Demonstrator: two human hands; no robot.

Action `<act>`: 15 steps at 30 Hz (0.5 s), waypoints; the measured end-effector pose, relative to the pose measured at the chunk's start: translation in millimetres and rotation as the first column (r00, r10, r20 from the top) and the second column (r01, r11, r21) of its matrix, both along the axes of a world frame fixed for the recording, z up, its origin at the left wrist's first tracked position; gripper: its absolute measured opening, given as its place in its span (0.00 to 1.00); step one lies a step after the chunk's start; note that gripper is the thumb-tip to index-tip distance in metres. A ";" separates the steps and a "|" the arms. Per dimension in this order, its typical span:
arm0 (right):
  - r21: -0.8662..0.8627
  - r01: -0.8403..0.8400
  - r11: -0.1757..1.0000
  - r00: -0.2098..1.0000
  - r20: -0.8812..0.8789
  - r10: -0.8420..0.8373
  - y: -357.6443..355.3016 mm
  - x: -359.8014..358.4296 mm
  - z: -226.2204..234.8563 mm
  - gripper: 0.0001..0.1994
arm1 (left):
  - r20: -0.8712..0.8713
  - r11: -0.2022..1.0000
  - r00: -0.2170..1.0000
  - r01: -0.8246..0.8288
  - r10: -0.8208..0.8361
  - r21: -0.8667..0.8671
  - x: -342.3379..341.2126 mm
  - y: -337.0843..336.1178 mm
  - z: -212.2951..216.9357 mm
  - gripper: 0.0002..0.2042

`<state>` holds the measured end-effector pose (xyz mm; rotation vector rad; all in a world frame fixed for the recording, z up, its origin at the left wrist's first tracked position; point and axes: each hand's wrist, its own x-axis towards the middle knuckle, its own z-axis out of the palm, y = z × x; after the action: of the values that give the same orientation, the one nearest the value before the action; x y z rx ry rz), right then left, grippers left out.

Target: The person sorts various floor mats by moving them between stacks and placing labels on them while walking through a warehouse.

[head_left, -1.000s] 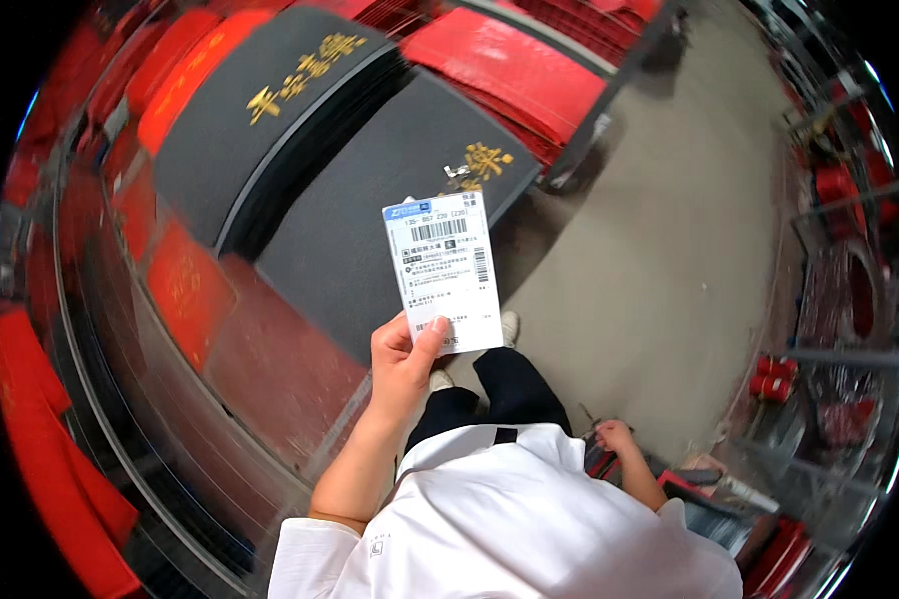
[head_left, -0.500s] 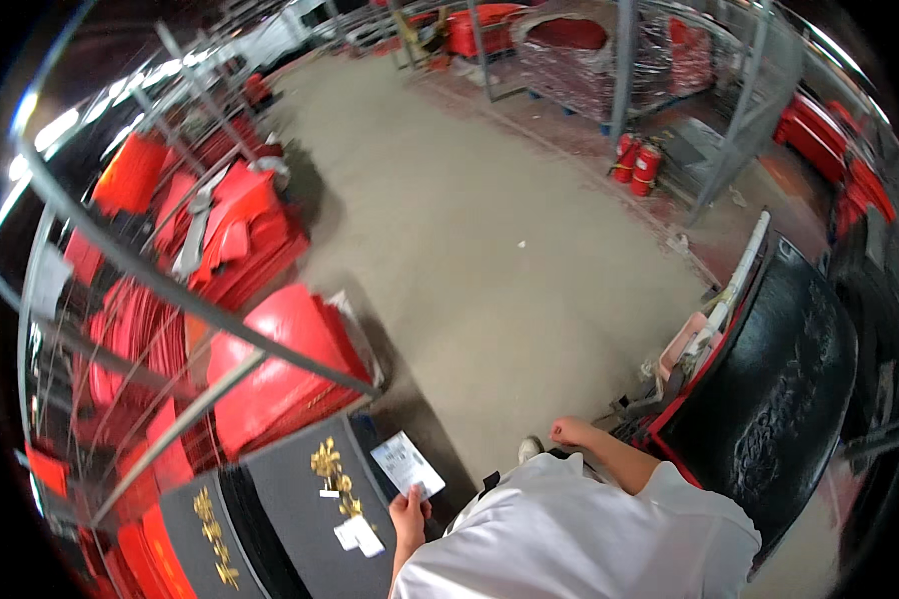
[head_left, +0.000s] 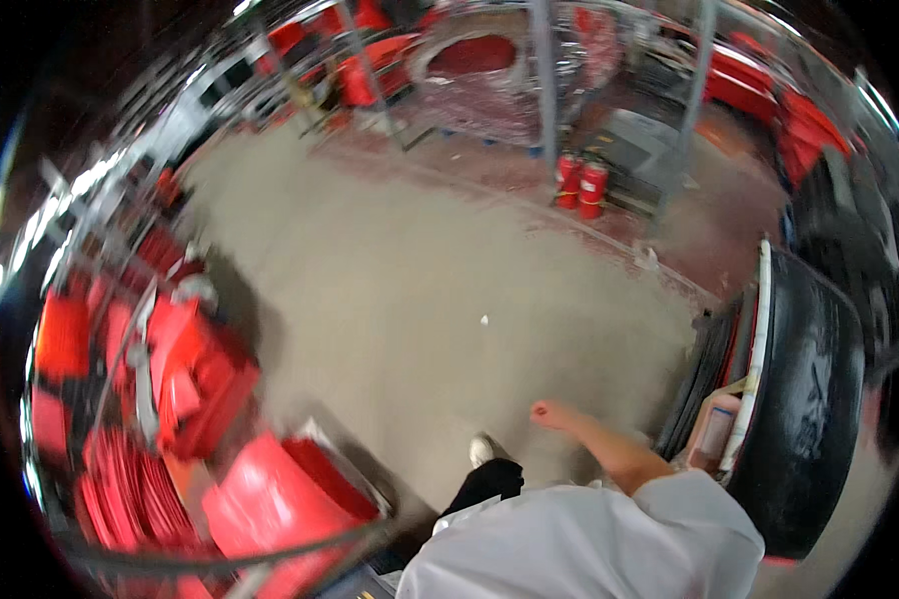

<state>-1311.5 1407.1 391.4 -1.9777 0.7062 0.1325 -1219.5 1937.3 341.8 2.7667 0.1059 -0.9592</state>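
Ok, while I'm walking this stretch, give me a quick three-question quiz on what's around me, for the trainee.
1. True or false: the left hand shows in the picture.
2. What stands by the metal post at the far edge of the floor? A) two red fire extinguishers B) a blue barrel C) a ladder
3. What big thing stands just to the right of the right hand and its forearm?

Key
1. False: only the right arm reaches out, from the white sleeve.
2. A
3. A large black roll stood on its edge.
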 end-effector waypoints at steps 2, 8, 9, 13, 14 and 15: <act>-0.239 0.162 0.957 0.953 -0.213 -0.215 -36.0 -13.0 -27.8 0.12 | 0.032 0.993 0.993 0.112 -0.110 -0.050 83.7 -46.1 3.5 0.12; -0.090 0.586 0.806 0.669 -0.508 -0.543 -77.2 -61.7 -42.9 0.10 | 0.118 0.920 0.989 0.131 -0.094 -0.369 348.5 -222.6 20.6 0.11; -0.146 0.558 0.817 0.639 -0.552 -0.536 -76.9 -75.6 -56.7 0.11 | 0.110 0.874 0.993 0.083 -0.034 -0.479 390.5 -273.6 23.5 0.11; -0.155 0.545 0.824 0.631 -0.570 -0.525 -53.3 -93.4 -92.7 0.10 | 0.152 0.759 0.988 0.081 0.024 -0.646 486.8 -479.1 74.8 0.10; -0.205 0.539 0.817 0.622 -0.557 -0.550 -37.4 -98.8 -100.2 0.09 | 0.168 0.777 0.985 0.137 -0.041 -0.615 478.8 -531.3 117.3 0.10; -0.184 0.562 0.806 0.627 -0.541 -0.561 -40.1 -81.0 -100.9 0.09 | 0.206 0.738 0.976 0.189 -0.068 -0.648 496.6 -561.2 123.4 0.11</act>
<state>-1392.5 1367.0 290.5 -1.6065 1.7005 0.3573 -722.9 1376.1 465.2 2.1740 -0.3931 -0.6107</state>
